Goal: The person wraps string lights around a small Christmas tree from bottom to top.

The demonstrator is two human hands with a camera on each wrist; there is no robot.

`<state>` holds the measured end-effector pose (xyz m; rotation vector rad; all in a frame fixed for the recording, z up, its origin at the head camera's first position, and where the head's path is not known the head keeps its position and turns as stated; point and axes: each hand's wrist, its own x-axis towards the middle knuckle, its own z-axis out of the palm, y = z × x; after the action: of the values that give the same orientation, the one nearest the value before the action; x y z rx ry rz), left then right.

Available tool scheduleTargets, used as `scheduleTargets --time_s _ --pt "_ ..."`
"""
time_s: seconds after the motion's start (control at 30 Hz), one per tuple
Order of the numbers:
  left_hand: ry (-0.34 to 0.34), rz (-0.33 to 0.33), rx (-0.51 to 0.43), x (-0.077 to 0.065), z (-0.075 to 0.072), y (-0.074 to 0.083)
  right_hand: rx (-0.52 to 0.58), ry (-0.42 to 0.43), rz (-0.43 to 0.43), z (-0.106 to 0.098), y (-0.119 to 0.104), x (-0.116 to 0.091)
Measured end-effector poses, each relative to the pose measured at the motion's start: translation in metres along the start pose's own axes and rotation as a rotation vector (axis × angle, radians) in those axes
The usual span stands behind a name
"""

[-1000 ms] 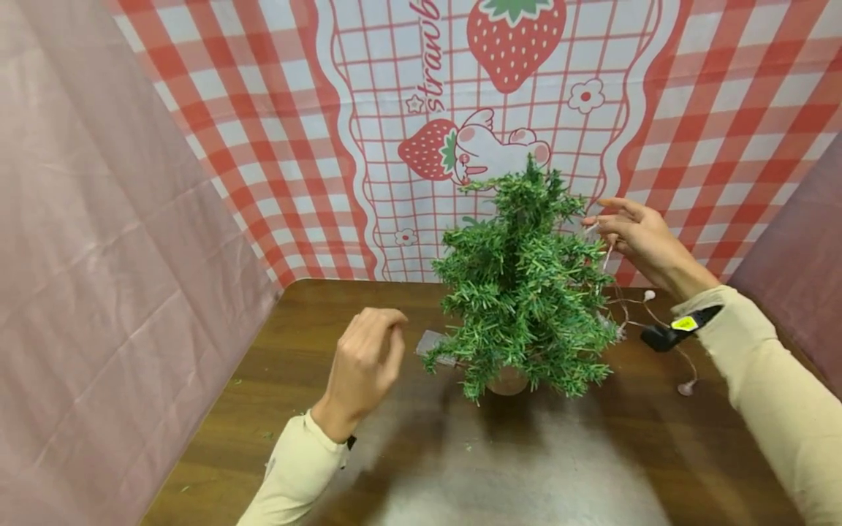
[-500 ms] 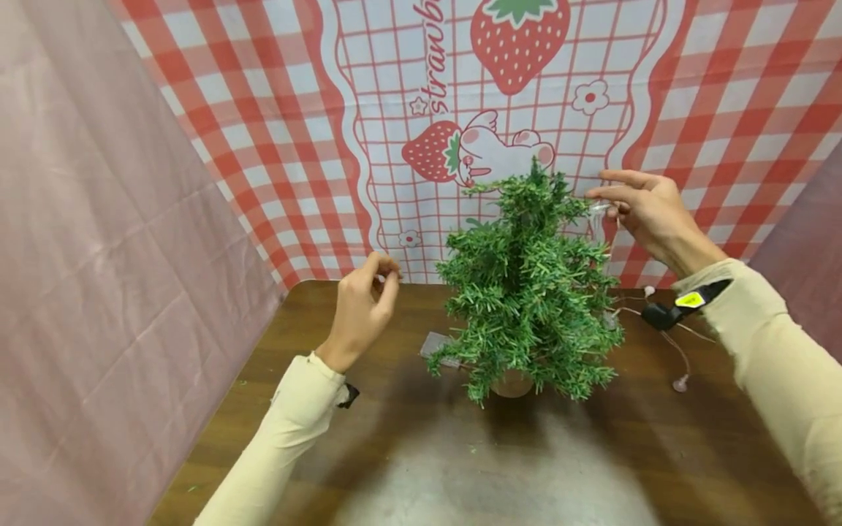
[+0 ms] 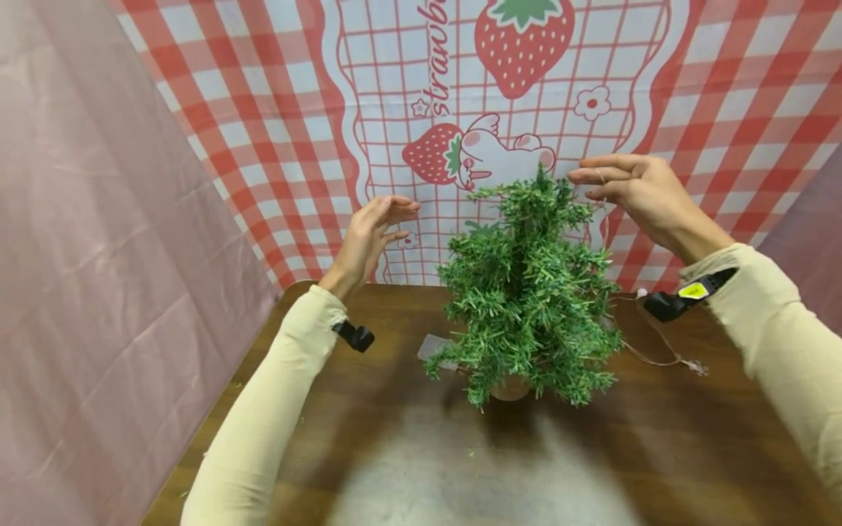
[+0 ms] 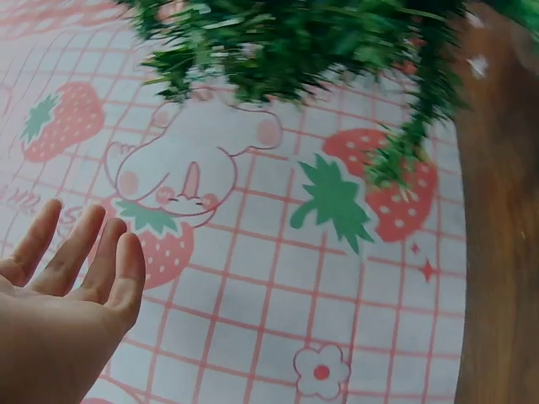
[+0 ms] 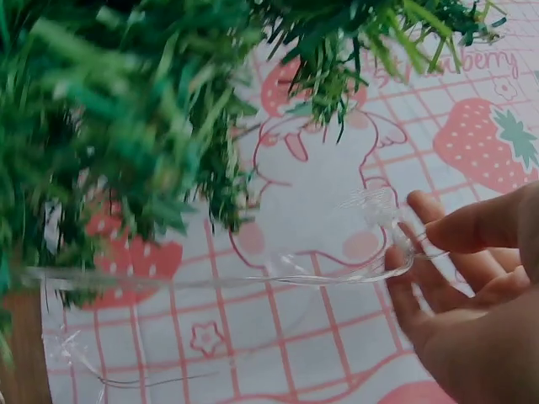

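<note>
A small green artificial Christmas tree [image 3: 526, 292] stands upright on a round base [image 3: 509, 388]. To the right of its upper part, my right hand [image 3: 651, 197] pinches a string of fairy lights [image 5: 253, 279] between thumb and fingers. The thin clear wire runs from those fingers toward the branches, and its loose end with small pale bulbs [image 3: 693, 367] lies on the table. Left of the tree, my left hand [image 3: 368, 237] is raised with fingers extended and nothing in it. The left wrist view shows that palm [image 4: 63, 337] apart from the branches.
A clear flat plastic box [image 3: 434, 348] lies at the tree's lower left, partly under the branches. The brown wooden table [image 3: 316, 424] has a few green bits on it. Behind hangs a red checked strawberry cloth [image 3: 289, 146]; a pink curtain [image 3: 118, 256] borders the left.
My left hand has risen and its fingers have straightened from a curl. My right hand has gone up toward the treetop, drawing the wire along. The loose bulbs on the table have shifted.
</note>
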<state>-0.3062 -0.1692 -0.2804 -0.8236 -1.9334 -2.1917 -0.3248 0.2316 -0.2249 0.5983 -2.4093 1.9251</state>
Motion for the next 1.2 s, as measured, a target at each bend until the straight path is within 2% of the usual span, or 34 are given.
scheduleTargets --time_s 0.13,0.27,0.33,0.37,0.53,0.6,0.83,0.97,1.07,1.2 --pt "-0.018 -0.008 -0.092 0.011 -0.002 0.002 0.363 -0.007 -0.056 0.007 -0.005 0.005" --pt "-0.018 -0.021 -0.137 0.022 0.002 0.006 0.464 0.062 -0.138 0.015 -0.01 0.01" --pt "-0.02 -0.031 -0.147 0.028 0.006 0.008 0.441 0.089 -0.162 0.016 -0.013 0.012" --pt "-0.023 -0.033 -0.152 0.031 0.008 0.01 0.382 0.102 -0.172 0.017 -0.015 0.014" --pt "-0.061 -0.05 -0.161 0.047 0.019 0.012 -0.103 0.104 -0.167 0.021 -0.027 0.017" --pt "-0.08 -0.071 -0.159 0.052 0.025 0.011 -0.22 0.091 -0.167 0.024 -0.03 0.018" --pt "-0.154 -0.117 -0.173 0.069 0.049 0.007 -0.261 0.068 -0.153 0.03 -0.032 0.02" --pt "-0.197 -0.134 -0.211 0.077 0.058 0.007 -0.228 0.042 -0.174 0.031 -0.033 0.022" --pt "-0.215 -0.161 -0.24 0.083 0.064 0.007 -0.146 0.01 -0.205 0.035 -0.034 0.024" --pt "-0.243 -0.21 -0.258 0.092 0.073 0.006 0.059 -0.045 -0.211 0.041 -0.035 0.027"
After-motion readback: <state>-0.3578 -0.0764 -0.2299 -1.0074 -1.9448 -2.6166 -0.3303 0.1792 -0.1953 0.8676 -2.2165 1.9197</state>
